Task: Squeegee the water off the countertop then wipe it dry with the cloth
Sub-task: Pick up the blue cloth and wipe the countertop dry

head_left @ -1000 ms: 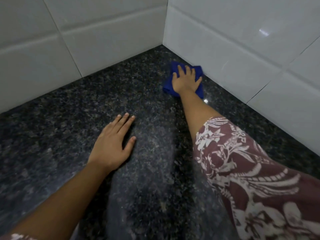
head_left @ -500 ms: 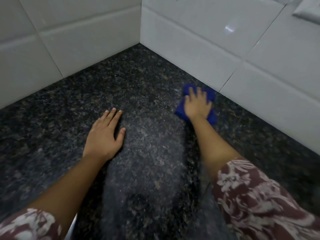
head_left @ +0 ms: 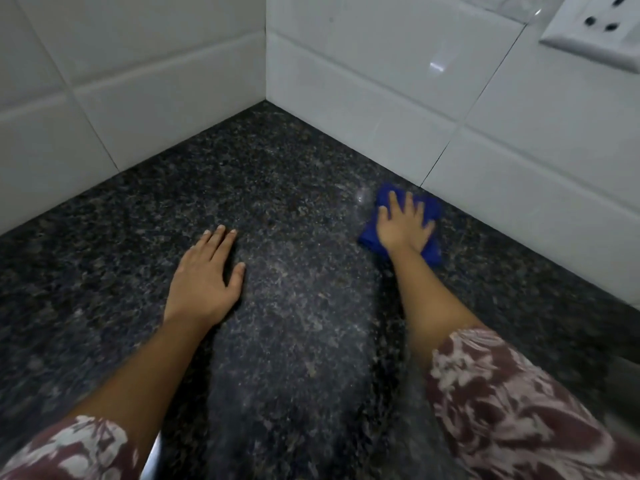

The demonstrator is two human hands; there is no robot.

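Note:
The dark speckled granite countertop (head_left: 284, 188) runs into a corner of white tiled walls. A folded blue cloth (head_left: 431, 213) lies on it close to the right wall. My right hand (head_left: 403, 226) presses flat on the cloth with fingers spread and straight. My left hand (head_left: 204, 275) rests flat on the bare counter to the left, fingers straight and together, holding nothing. No squeegee is in view.
White wall tiles (head_left: 138, 98) close the counter at the back left, and more tiles (head_left: 381, 81) on the right. A white wall socket (head_left: 595, 29) sits at the top right. A metal edge (head_left: 152, 459) shows at the bottom.
My right hand has slid the blue cloth out of the far corner, along the right wall towards me. My left hand has stayed flat on the counter.

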